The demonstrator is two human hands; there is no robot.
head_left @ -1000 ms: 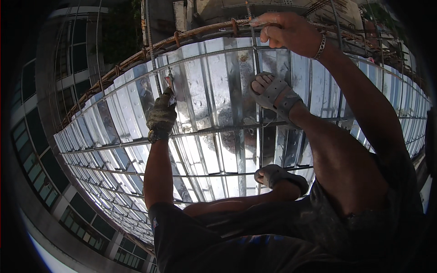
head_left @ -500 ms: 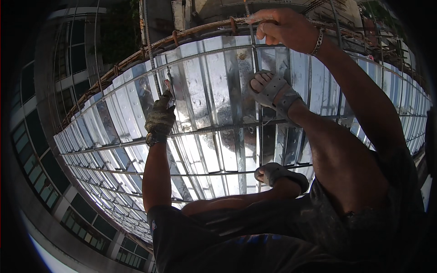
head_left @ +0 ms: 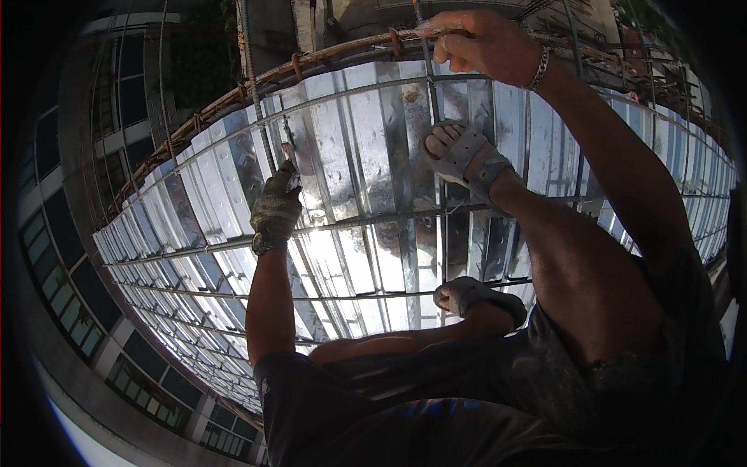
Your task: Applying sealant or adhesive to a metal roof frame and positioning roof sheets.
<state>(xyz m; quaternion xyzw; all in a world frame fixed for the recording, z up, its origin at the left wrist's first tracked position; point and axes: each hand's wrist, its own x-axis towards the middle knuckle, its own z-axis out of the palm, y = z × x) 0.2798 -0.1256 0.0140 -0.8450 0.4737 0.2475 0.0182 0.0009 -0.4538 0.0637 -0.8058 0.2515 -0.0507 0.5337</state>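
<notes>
My left hand [head_left: 275, 208], in a worn glove, is closed around a thin metal tool [head_left: 288, 148] that points up toward a crossing of steel bars. My right hand [head_left: 476, 40], bare with a chain bracelet, grips a steel bar [head_left: 424, 35] at the far edge of the rebar grid. Shiny corrugated metal decking [head_left: 350, 171] lies under the grid. My feet in grey sandals [head_left: 465, 159] rest on the bars.
A rusty curved bar [head_left: 311, 56] runs along the far edge of the decking. Beyond the left edge a building facade with windows [head_left: 70, 296] drops away. My knees and dark shorts [head_left: 436, 405] fill the lower part of the view.
My left hand with the tool has shifted slightly along the bars. My right hand has kept its grip on the far bar.
</notes>
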